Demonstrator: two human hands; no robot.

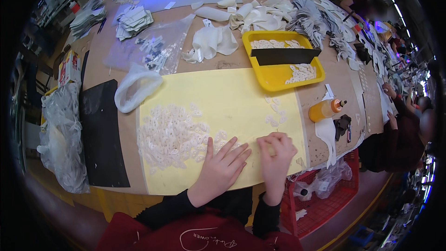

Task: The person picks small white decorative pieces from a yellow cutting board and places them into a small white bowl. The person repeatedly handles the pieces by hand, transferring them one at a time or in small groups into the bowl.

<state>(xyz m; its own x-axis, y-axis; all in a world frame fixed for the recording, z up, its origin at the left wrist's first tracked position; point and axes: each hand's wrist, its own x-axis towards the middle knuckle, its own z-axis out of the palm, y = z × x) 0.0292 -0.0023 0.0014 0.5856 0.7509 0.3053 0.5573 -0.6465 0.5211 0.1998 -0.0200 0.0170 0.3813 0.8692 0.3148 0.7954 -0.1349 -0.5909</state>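
Pieces: a big white heap lies on the left of the yellow sheet; a small cluster sits just beside it, partly under the left fingers; a few loose pieces lie apart on the right, below the tray.
Step at the sheet: it looks like picking or sorting single pieces out of the heap, the cluster serving as the working portion; much of the heap is yet to be worked, as I judge it.
Next move over the cluster: it seems to call for the left fingers to part one piece from its neighbours; the right fingertips would need a light, exact grip, as the pieces look small and flat.
Left hand: palm down, fingers spread and pointing up and right; forearm slanting in from the lower left.
Right hand: fingers curled, thumb and forefinger drawn close together; whether a piece is pinched there, I cannot tell; wrist bent over a nearly upright forearm.
Tray: yellow, beyond the right hand; a black divider crosses it, with white pieces on both sides.
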